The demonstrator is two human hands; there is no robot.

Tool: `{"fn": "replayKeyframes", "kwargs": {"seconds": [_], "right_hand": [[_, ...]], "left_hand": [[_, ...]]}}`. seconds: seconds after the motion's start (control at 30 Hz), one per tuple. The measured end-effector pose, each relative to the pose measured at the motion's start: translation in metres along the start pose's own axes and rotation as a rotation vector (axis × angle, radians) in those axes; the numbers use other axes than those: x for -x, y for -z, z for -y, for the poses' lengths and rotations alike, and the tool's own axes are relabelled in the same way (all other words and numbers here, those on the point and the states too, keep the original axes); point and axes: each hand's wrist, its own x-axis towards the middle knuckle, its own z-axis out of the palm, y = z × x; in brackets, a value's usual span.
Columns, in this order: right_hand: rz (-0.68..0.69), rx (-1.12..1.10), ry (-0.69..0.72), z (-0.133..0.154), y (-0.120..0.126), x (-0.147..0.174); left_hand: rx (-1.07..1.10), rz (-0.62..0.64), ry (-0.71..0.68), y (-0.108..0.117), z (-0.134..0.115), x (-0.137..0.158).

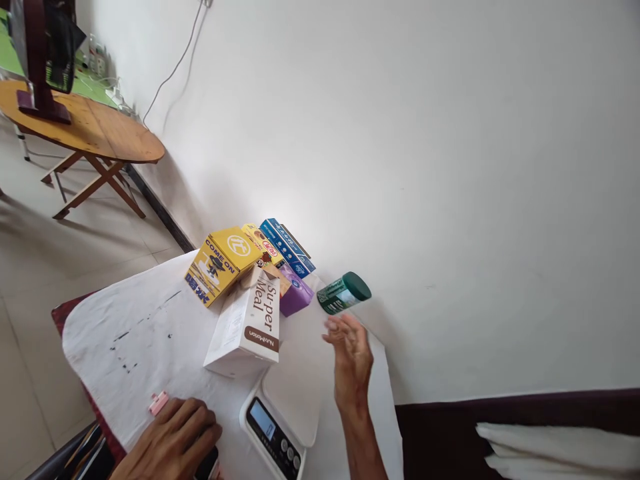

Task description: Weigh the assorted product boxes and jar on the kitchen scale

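Note:
My left hand [173, 437] lies low on the white-clothed table, fingers stretched out and loosely bent. Beside its knuckles is a small pink plastic piece [159, 403]. A dark object [206, 465] shows partly under its fingers; I cannot make out what it is. My right hand [353, 353] is raised, its fingers loosely curled and apart with nothing seen in them. Just beyond those fingertips stands a green canister [344, 293] with a dark green lid. Between my hands sits a white kitchen scale [295, 407], display lit, its platform bare.
Behind the scale stand a white "Super Meal" box [245, 327], a yellow box [220, 263], a purple box [296, 291] and a blue box [287, 247]. The wall rises right behind them. A round wooden table [110, 133] with a fan [43, 60] stands far left.

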Motion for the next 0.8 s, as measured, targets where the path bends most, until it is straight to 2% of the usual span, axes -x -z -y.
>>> {"fn": "replayKeyframes", "kwargs": {"seconds": [0.07, 0.17, 0.27, 0.37, 0.5, 0.6, 0.7, 0.8], "right_hand": [[0.17, -0.01, 0.036, 0.038, -0.016, 0.038], [0.213, 0.08, 0.067, 0.075, -0.057, 0.082], [0.089, 0.23, 0.099, 0.084, -0.098, 0.105], [-0.013, 0.371, 0.098, 0.083, -0.119, 0.111], [-0.013, 0.536, 0.077, 0.085, -0.115, 0.109], [0.022, 0.567, 0.096, 0.088, -0.106, 0.106], [0.019, 0.476, 0.083, 0.088, -0.097, 0.101], [-0.033, 0.329, -0.006, 0.087, -0.081, 0.091]], "left_hand": [[0.016, -0.031, -0.001, 0.002, -0.003, 0.002], [0.057, -0.054, 0.018, 0.002, -0.005, 0.007], [0.097, -0.065, 0.048, -0.002, -0.004, 0.014], [0.123, -0.087, 0.055, -0.009, -0.002, 0.021], [0.139, -0.041, 0.085, -0.016, -0.001, 0.025], [0.117, 0.002, 0.099, -0.017, -0.002, 0.024], [0.083, 0.024, 0.079, -0.017, -0.002, 0.022], [0.058, 0.032, 0.067, -0.019, 0.0, 0.022]]}}
